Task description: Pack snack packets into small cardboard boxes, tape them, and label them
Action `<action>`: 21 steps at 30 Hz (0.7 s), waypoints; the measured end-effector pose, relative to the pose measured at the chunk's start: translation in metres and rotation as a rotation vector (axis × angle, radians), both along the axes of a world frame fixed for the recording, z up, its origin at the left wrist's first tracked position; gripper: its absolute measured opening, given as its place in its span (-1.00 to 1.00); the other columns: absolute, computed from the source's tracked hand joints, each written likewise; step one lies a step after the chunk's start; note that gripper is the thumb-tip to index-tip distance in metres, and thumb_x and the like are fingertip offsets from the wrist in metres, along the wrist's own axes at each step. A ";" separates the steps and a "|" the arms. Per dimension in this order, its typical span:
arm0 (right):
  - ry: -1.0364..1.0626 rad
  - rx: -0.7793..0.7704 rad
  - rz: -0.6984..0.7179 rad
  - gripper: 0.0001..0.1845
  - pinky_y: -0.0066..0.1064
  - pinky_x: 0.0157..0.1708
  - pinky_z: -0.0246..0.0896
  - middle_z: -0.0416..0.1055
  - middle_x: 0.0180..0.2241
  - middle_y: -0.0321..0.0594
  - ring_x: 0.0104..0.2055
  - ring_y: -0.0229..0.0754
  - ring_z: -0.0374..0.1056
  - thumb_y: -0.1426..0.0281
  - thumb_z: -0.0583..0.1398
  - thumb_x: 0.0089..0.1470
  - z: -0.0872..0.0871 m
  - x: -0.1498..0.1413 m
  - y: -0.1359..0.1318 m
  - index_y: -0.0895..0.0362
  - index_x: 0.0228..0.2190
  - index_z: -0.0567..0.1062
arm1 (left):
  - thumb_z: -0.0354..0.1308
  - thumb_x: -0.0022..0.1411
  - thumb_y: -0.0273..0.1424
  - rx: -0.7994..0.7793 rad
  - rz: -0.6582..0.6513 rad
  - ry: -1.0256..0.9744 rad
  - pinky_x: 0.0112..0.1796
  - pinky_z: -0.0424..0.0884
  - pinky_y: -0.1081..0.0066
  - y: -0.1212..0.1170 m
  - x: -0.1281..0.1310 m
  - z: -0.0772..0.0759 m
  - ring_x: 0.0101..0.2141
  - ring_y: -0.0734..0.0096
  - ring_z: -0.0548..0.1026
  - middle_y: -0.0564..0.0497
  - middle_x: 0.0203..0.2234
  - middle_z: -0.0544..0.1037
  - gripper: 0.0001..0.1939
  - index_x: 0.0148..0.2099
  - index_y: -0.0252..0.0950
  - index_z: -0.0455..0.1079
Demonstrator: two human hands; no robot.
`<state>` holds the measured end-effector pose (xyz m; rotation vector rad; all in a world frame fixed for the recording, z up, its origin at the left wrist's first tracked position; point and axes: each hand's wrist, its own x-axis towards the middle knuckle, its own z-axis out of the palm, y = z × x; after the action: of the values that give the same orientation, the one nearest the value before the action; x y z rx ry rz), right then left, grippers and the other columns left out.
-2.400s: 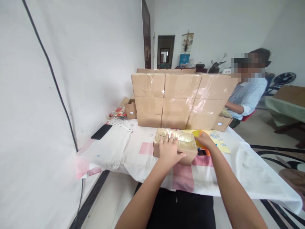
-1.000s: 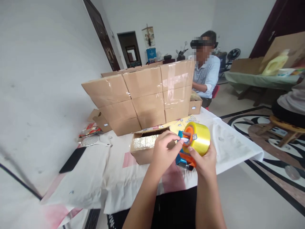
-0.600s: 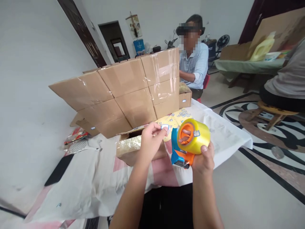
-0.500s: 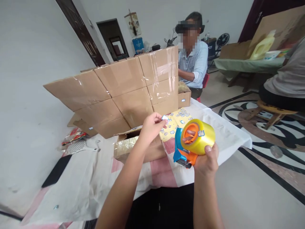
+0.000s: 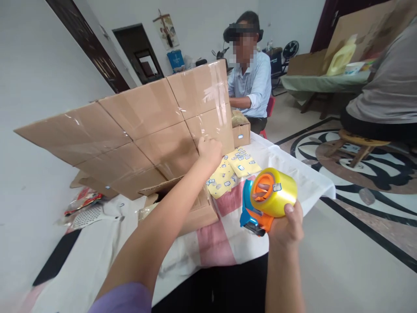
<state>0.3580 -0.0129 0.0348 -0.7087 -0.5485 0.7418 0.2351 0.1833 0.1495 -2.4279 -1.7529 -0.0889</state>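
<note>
My right hand [image 5: 288, 228] grips an orange-and-blue tape dispenser [image 5: 257, 215] loaded with a wide roll of yellow tape [image 5: 283, 193]. One finger pokes through the orange hub. A small blue-edged sticker [image 5: 276, 187] clings to the roll. Out ahead, my left hand [image 5: 210, 152] is closed, its fingertips at the lower right of a large taped cardboard panel [image 5: 159, 141]. Whatever it pinches is hidden by the hand. Below it lie yellow sheets [image 5: 246, 167] dotted with small blue-outlined labels. Under my left forearm stands an open cardboard box [image 5: 202, 215].
A white strainer [image 5: 87, 216] and a black flat object [image 5: 57, 256] lie at the table's left. Behind the panel's right edge stands a small box [image 5: 241, 134]. A person in a light blue shirt [image 5: 256, 82] sits across; another person [image 5: 384, 82] sits at right.
My left hand, which showed a small blue-edged label in its fingers, has moved up and forward to the cardboard panel. My right hand still holds the tape dispenser. The view has shifted right.
</note>
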 end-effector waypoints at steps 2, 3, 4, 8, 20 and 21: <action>-0.003 0.010 0.031 -0.55 0.08 -0.10 0.48 0.59 -0.24 -0.05 -0.04 0.24 0.54 0.13 0.30 -0.02 -0.001 0.000 0.000 0.10 -0.12 0.56 | 0.13 0.27 -0.51 0.047 0.019 0.040 0.17 0.11 0.10 0.000 -0.004 -0.002 0.13 -0.02 0.41 -0.28 -0.05 0.61 -0.76 -0.08 -0.39 0.58; -0.003 0.014 0.042 -0.55 0.08 -0.10 0.48 0.59 -0.25 -0.05 -0.05 0.24 0.54 0.12 0.30 -0.02 -0.002 0.001 -0.001 0.10 -0.13 0.56 | 0.12 0.29 -0.49 0.064 0.031 0.055 0.16 0.12 0.11 0.000 -0.006 -0.003 0.08 0.01 0.45 -0.27 -0.08 0.62 -0.77 -0.10 -0.38 0.58; -0.003 0.015 0.046 -0.55 0.08 -0.11 0.48 0.59 -0.25 -0.05 -0.06 0.24 0.54 0.12 0.31 -0.02 -0.003 0.001 -0.001 0.10 -0.13 0.56 | 0.11 0.32 -0.44 0.076 0.043 0.065 0.14 0.13 0.11 0.001 -0.008 -0.003 0.03 0.03 0.49 -0.26 -0.11 0.63 -0.77 -0.11 -0.37 0.58; -0.009 -0.024 0.047 -0.52 0.07 -0.13 0.49 0.59 -0.22 -0.05 -0.08 0.24 0.55 0.09 0.30 -0.03 -0.006 0.000 -0.003 0.09 -0.11 0.55 | -0.03 0.43 -0.37 0.096 0.067 0.090 0.09 0.17 0.12 0.008 -0.015 -0.006 -0.09 0.09 0.56 -0.26 -0.15 0.65 -0.66 -0.09 -0.36 0.58; -0.040 -0.001 0.123 -0.44 0.05 -0.24 0.53 0.59 -0.26 -0.05 -0.16 0.22 0.57 0.07 0.31 -0.03 -0.003 -0.008 0.002 0.08 -0.03 0.51 | 0.02 0.40 -0.38 0.117 0.026 0.080 0.13 0.15 0.06 0.004 -0.013 -0.001 -0.11 0.04 0.60 -0.26 -0.21 0.67 -0.69 -0.13 -0.37 0.59; -0.034 0.004 0.141 -0.47 0.04 -0.25 0.53 0.59 -0.25 -0.06 -0.18 0.21 0.57 0.08 0.32 -0.02 -0.004 -0.009 0.002 0.07 -0.05 0.52 | 0.01 0.39 -0.43 0.120 0.003 0.066 0.12 0.17 0.07 -0.003 -0.011 0.002 -0.12 0.06 0.61 -0.24 -0.22 0.67 -0.70 -0.12 -0.35 0.59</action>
<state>0.3491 -0.0111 0.0312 -0.6851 -0.6352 0.8615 0.2240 0.1803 0.1519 -2.3169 -1.6732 -0.1088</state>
